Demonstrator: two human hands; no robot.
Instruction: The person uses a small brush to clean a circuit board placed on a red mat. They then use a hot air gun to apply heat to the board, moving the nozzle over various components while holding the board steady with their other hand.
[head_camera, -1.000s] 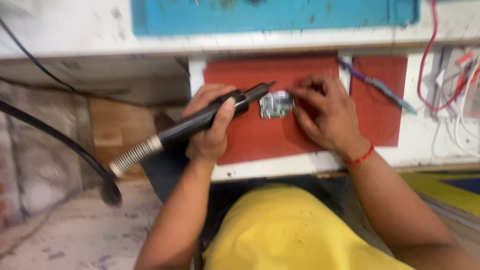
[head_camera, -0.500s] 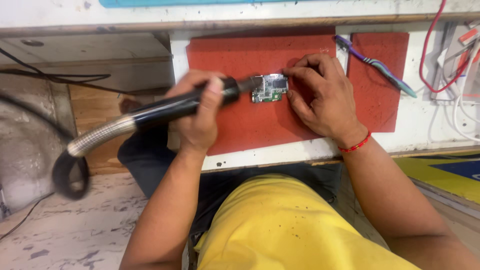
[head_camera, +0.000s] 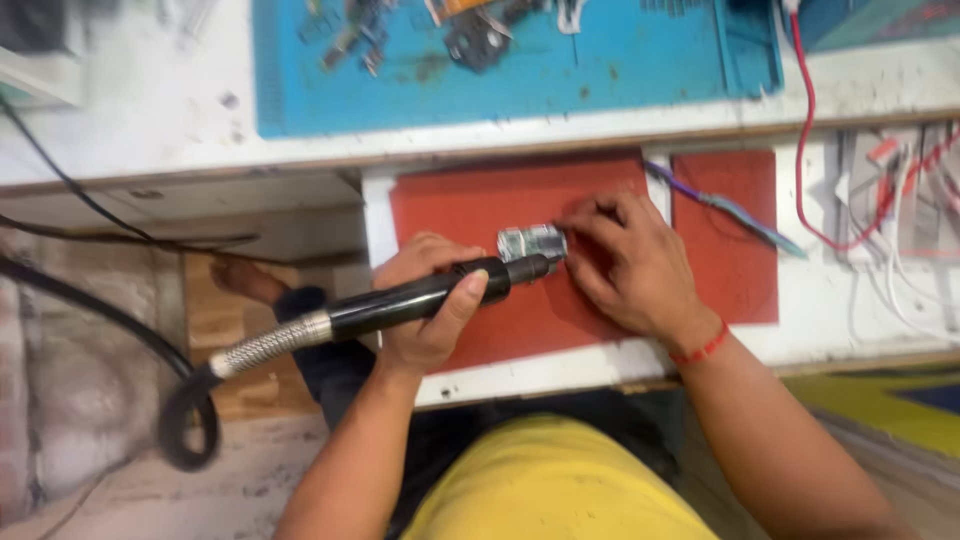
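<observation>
Here left hand (head_camera: 425, 305) aims nozzle (head_camera: 420, 297) at board (head_camera: 530, 242).

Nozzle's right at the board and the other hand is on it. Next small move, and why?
Probably keep the left hand steady, holding the black hot-air handpiece with its tip at the small circuit board, without sweeping. The right hand has fingers pressed at the board's edge on the red mat, very near the nozzle, so any sideways move risks touching them.
</observation>
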